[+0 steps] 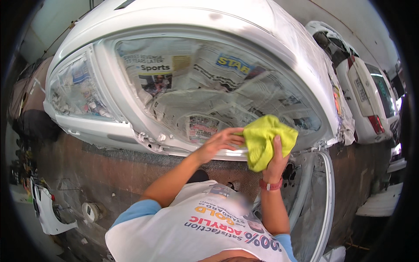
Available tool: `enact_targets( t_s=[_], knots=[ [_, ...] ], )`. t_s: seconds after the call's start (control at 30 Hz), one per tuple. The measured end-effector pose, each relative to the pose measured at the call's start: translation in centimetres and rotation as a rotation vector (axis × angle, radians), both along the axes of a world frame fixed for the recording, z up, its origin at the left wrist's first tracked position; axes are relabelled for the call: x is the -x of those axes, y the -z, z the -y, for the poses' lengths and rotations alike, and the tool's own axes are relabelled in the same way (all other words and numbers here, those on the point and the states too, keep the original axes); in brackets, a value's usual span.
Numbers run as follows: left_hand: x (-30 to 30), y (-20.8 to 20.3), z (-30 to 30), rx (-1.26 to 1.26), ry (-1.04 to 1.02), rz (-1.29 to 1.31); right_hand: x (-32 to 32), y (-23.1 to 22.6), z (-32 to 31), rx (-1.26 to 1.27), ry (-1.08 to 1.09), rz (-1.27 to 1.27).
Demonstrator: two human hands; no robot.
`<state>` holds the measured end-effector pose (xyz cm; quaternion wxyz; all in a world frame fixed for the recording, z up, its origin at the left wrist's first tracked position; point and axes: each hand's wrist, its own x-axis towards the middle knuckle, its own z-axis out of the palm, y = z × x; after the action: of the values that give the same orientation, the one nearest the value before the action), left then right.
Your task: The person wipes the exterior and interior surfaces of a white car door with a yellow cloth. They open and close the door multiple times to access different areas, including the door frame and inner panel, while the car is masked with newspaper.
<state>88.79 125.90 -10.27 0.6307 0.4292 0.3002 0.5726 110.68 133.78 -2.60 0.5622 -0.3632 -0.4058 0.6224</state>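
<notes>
A yellow-green cloth point(267, 139) is bunched in front of the white car body point(174, 19). My right hand point(278, 162) grips it from the right, thumb laid over its front, and a red watch point(270, 185) circles that wrist. From the other side my left hand point(221, 142) reaches over with fingers stretched out and apart; their tips meet the cloth's left edge. Behind both hands, newspaper sheets point(174, 107) under clear film cover the car's front door opening. The cloth hides the lower right part of this covering.
An open door frame point(328, 192) stands close by my right arm. Papered rear window point(80, 89) lies left. A round tub point(91, 212) and a white panel point(50, 209) rest on the floor at left. Another white vehicle point(362, 98) is parked at far right.
</notes>
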Motion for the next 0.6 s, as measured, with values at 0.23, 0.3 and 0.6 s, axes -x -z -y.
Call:
enact_targets(
  t_s=[0.23, 0.3, 0.6],
  knots=[
    [9.4, 6.0, 10.3, 0.39, -0.534, -0.197, 17.3, -14.1, -4.6, -1.77, 0.061, 0.868],
    [9.7, 7.9, 11.3, 0.418, -0.531, -0.206, 23.7, -15.0, -6.6, -1.957, 0.027, 1.063],
    [9.3, 15.8, 12.9, 0.404, -0.242, -0.474, 14.9, -10.0, -13.2, -1.511, 0.033, 1.656]
  ],
)
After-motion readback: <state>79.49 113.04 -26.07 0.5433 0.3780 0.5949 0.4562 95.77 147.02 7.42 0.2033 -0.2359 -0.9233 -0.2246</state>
